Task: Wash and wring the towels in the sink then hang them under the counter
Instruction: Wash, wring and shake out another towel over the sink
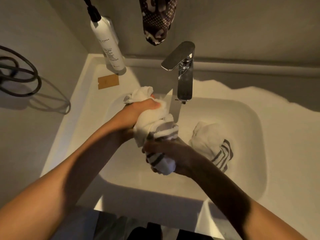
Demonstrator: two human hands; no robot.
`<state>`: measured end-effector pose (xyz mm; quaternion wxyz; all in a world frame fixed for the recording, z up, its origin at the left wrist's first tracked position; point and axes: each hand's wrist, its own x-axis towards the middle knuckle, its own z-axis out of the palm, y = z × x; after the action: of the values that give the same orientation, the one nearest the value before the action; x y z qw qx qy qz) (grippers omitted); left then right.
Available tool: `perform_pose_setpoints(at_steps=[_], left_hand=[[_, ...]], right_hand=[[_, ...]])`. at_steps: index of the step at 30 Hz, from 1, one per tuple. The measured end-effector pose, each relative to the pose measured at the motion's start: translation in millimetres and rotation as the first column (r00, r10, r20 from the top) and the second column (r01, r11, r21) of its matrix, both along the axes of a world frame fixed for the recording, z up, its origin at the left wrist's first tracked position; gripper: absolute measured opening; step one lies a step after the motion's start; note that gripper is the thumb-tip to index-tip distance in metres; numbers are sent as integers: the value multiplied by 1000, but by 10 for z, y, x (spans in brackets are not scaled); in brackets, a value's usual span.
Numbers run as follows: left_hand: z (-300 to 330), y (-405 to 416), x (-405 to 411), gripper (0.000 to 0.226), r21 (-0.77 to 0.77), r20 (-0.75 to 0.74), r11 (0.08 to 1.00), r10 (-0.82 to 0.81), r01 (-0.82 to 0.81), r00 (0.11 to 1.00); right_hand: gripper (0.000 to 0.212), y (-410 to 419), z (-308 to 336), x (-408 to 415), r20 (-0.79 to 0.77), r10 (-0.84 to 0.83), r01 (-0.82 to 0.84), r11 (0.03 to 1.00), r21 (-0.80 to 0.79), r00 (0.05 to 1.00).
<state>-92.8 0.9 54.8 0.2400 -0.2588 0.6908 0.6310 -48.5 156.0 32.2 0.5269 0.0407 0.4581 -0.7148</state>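
A white towel with grey stripes (156,126) is twisted into a roll above the white sink (249,135). My left hand (144,108) grips its far end, near the basin's back left corner. My right hand (166,151) grips the near end, where striped cloth bulges out below the fingers. A second white towel with grey stripes (210,144) lies crumpled in the basin to the right of my hands. The chrome tap (183,73) stands just behind the twisted towel; I cannot tell whether water runs from it.
A white pump bottle (109,44) and a tan card (108,81) sit on the counter at the back left. A dark patterned cloth (156,21) hangs on the wall above the tap. Dark coiled cable (20,73) lies at far left.
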Motion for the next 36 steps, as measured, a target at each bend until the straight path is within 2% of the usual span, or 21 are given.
perform_pose_setpoints(at_steps=[1,3,5,7,11,12,14,15,16,18,26,28,30,36], left_hand=[[-49,6,-22,10,-2,-15,1000,-25,25,1000],[-156,43,-6,7,-79,-9,997,14,-15,1000],[-273,125,-10,19,-166,-23,986,8,-12,1000],[-415,205,-5,16,-253,-16,968,-11,7,1000],[-685,265,87,20,-384,-7,923,18,-20,1000],[-705,288,123,23,-420,12,907,5,0,1000],[-765,321,200,33,-475,12,880,-15,18,1000],[-771,336,220,38,-493,10,870,-19,21,1000],[-773,346,249,43,-501,26,865,-16,27,1000],[-777,363,294,44,-512,45,859,-11,33,999],[-724,427,374,43,-466,96,884,77,-23,992],[-737,433,428,44,-415,92,907,115,-67,989],[-780,423,452,44,-384,94,918,147,-100,985],[-817,290,435,45,-294,83,924,279,-244,957]], right_hand=[[15,-12,-92,12,-41,14,-13,999,42,999],[18,-47,-205,78,-209,6,46,969,244,978],[20,-99,-262,132,-295,27,92,920,381,955],[26,-150,-410,156,-306,5,136,889,437,952],[37,-349,-766,192,-290,74,95,843,529,954],[33,-373,-851,223,-263,75,85,832,548,962],[11,-360,-932,309,-247,86,79,804,589,965],[12,-340,-966,358,-261,85,93,794,601,962],[24,-324,-1020,402,-281,83,111,787,607,956],[32,-289,-1051,458,-307,43,151,801,579,951],[14,-282,-1181,535,-353,45,173,809,562,934],[18,-275,-1176,553,-370,52,182,802,569,928],[22,-247,-1128,562,-372,62,173,806,566,926],[15,-124,-710,494,-375,167,79,825,559,912]])
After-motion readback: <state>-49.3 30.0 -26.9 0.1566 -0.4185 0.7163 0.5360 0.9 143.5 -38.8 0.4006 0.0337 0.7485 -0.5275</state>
